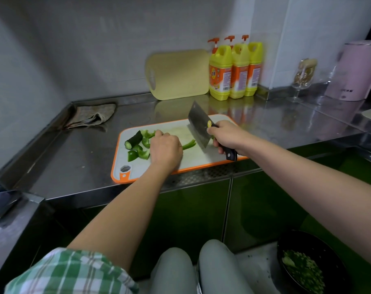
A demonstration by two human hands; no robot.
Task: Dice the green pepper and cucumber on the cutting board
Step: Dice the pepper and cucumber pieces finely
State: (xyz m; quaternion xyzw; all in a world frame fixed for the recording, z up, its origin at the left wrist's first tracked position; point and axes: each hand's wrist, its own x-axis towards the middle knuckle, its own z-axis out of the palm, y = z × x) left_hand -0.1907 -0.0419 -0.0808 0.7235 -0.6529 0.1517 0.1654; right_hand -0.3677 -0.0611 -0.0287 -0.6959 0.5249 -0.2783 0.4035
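A white cutting board with an orange rim (pixel 201 160) lies on the steel counter. At its left end lie a short cucumber piece (pixel 134 140) and several green pepper chunks (pixel 141 152). My left hand (pixel 165 148) lies curled over a green pepper strip (pixel 188 144) that sticks out to its right; whether it grips the strip is hidden. My right hand (pixel 225 135) grips the black handle of a cleaver (pixel 199 129). The blade is raised and tilted just right of the strip.
A folded cloth (pixel 93 115) lies at the back left of the counter. A yellow board (pixel 178 74) leans on the wall beside three yellow detergent bottles (pixel 235 68). A glass (pixel 303 75) and pink appliance (pixel 356 71) stand right. A black bowl of chopped greens (pixel 303 268) sits low right.
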